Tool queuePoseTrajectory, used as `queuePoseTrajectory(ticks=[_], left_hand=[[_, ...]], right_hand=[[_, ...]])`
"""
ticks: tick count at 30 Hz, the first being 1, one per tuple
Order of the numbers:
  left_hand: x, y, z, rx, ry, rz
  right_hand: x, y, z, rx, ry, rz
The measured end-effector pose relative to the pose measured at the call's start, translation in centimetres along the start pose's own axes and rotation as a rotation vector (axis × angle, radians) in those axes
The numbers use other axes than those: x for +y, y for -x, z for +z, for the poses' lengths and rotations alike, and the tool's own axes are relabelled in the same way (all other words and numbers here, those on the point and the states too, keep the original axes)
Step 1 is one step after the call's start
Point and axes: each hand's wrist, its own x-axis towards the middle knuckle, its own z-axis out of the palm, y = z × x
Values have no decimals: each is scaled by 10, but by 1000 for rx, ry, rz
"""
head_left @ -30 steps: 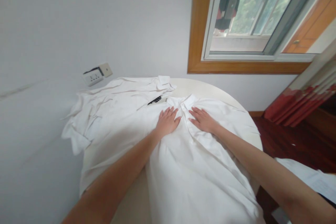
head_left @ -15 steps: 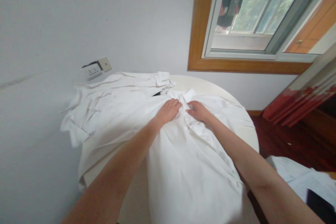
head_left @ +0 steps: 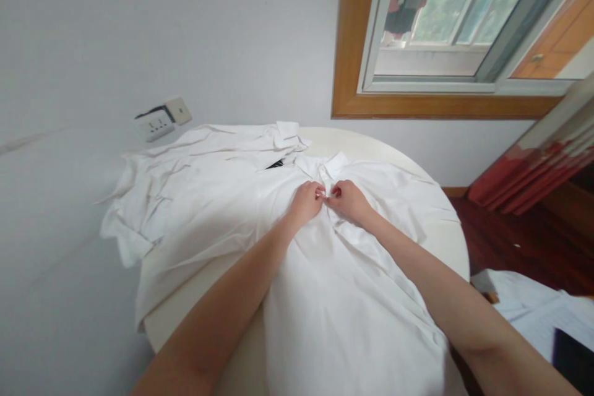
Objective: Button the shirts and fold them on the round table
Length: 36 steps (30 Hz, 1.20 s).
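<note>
Single head cam, near above tbl (head_left: 450, 250), faces fwd & down twd wall (head_left: 260, 37) w/ window (head_left: 445, 6).

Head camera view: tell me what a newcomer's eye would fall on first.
First, the bare left hand and bare right hand, close together mid-picture, pinching the front of a white cloth shirt just below its collar. Next, that shirt spread over a round, off-white table against the wall. Then the brown wooden window frame at upper right, with the red-and-cream fabric curtain beside it.
</note>
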Motion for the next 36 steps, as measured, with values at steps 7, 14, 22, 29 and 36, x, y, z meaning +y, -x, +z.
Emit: queuePoseTrajectory(ticks=[7, 14, 22, 29, 36], left_hand=[[4, 1, 1, 2, -74, -8], [13, 4, -2, 24, -105, 0], [10, 3, 5, 40, -161, -25], [12, 3, 7, 54, -190, -41], [7, -4, 1, 30, 24, -107]], right_hand=[[-11, 6, 1, 62, 159, -13], [11, 4, -3, 28, -152, -15], [18, -5, 0, -3, -545, 117], [6, -3, 7, 4, -661, 154], [10, 1, 8, 11, -594, 61]])
